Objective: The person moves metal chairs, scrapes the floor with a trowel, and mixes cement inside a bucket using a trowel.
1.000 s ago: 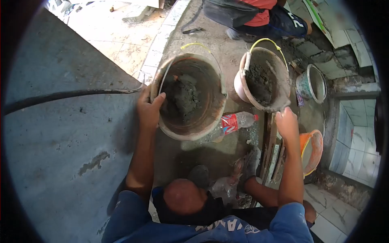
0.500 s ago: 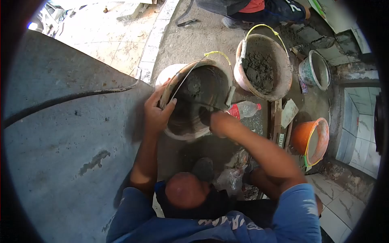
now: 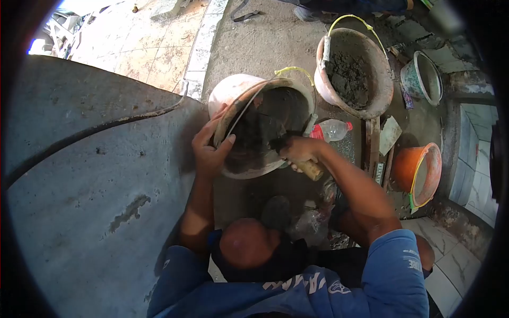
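A pale bucket (image 3: 233, 87) lies tilted with its mouth towards me, and dark, wet residue coats its inside. My left hand (image 3: 212, 148) grips its left rim, thumb over the edge near the wire handle. My right hand (image 3: 299, 150) is closed around a wooden-handled trowel (image 3: 312, 170) at the lower right of the mouth. The wooden handle end sticks out below the fist; the blade, inside the bucket, is dark and hard to make out. Just beyond my right wrist lies a clear plastic bottle (image 3: 335, 130) with a red label and cap.
A second bucket (image 3: 324, 85) holds grey mortar at the upper right. Farther right are a green bucket (image 3: 416, 79) and an orange bucket (image 3: 405, 164). Wood strips (image 3: 372, 140) lie nearby. A large grey panel (image 3: 95, 175) fills the left. A person's dark-clothed leg (image 3: 355, 5) shows at the top.
My right hand has turned, bringing the trowel's wooden handle into sight. My left hand keeps its hold on the rim. The whole view has shifted slightly.
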{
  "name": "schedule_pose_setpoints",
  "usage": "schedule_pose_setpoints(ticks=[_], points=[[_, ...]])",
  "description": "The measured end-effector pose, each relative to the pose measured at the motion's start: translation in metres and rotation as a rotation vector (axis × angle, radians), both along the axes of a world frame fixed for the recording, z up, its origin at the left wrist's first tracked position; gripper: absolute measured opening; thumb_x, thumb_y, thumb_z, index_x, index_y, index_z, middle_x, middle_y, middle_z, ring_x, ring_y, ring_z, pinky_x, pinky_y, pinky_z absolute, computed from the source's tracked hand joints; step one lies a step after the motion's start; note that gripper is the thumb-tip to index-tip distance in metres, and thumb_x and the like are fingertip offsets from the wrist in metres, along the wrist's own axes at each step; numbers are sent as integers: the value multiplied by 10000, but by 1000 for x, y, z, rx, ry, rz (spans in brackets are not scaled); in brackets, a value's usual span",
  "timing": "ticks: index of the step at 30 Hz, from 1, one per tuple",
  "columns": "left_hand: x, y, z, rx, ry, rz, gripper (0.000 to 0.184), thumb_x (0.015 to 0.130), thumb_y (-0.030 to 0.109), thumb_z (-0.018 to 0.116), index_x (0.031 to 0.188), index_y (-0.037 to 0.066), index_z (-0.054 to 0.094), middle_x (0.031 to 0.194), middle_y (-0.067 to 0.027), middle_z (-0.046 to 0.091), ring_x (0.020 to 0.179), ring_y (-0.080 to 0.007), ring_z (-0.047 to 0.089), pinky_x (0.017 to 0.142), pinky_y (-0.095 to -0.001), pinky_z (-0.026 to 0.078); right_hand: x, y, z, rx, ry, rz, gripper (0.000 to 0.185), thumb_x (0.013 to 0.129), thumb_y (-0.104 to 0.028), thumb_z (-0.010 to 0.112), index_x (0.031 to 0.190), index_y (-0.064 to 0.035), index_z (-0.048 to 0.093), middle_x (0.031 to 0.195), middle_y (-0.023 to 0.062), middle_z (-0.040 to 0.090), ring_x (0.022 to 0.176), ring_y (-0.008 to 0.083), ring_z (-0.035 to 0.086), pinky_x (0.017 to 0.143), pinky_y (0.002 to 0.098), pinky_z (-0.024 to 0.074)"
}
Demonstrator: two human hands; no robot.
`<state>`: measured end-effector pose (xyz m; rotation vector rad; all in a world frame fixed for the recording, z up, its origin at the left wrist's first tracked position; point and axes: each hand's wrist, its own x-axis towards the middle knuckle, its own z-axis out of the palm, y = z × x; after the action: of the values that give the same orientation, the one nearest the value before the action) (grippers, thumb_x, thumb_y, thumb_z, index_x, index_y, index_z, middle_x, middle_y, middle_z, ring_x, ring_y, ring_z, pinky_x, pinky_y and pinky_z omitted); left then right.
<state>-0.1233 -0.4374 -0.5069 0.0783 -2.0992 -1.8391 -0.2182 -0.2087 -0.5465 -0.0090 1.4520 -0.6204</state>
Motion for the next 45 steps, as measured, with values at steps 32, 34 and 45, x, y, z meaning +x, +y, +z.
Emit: schedule_pose_setpoints(ticks=[32, 34, 45], points=[[-27, -4, 10, 154, -192, 325, 277, 820, 110, 629, 1060, -17, 572, 904, -19, 550, 809, -91, 493, 733, -243, 414, 45, 26, 38, -654, -870, -816, 209, 842, -327, 507, 830, -126, 451, 603, -25, 372, 412, 71, 340, 340, 221, 292], [-35, -3, 16, -2, -193, 380, 286, 816, 120, 638, 1056, -20, 571, 900, -19, 548, 815, -100, 494, 734, -246, 416, 35, 49, 70, -668, -794, -892, 217, 838, -330, 504, 867, -122, 448, 599, -24, 356, 408, 79, 352, 335, 231, 289], [-44, -6, 18, 54, -203, 335, 273, 806, 107, 622, 1043, -22, 579, 913, -29, 565, 826, -108, 508, 748, -248, 418, -43, 138, 107, 1, 1192, -569, 271, 857, -254, 515, 911, 9, 481, 748, 192, 578, 633, 320, 578, 575, 394, 465]])
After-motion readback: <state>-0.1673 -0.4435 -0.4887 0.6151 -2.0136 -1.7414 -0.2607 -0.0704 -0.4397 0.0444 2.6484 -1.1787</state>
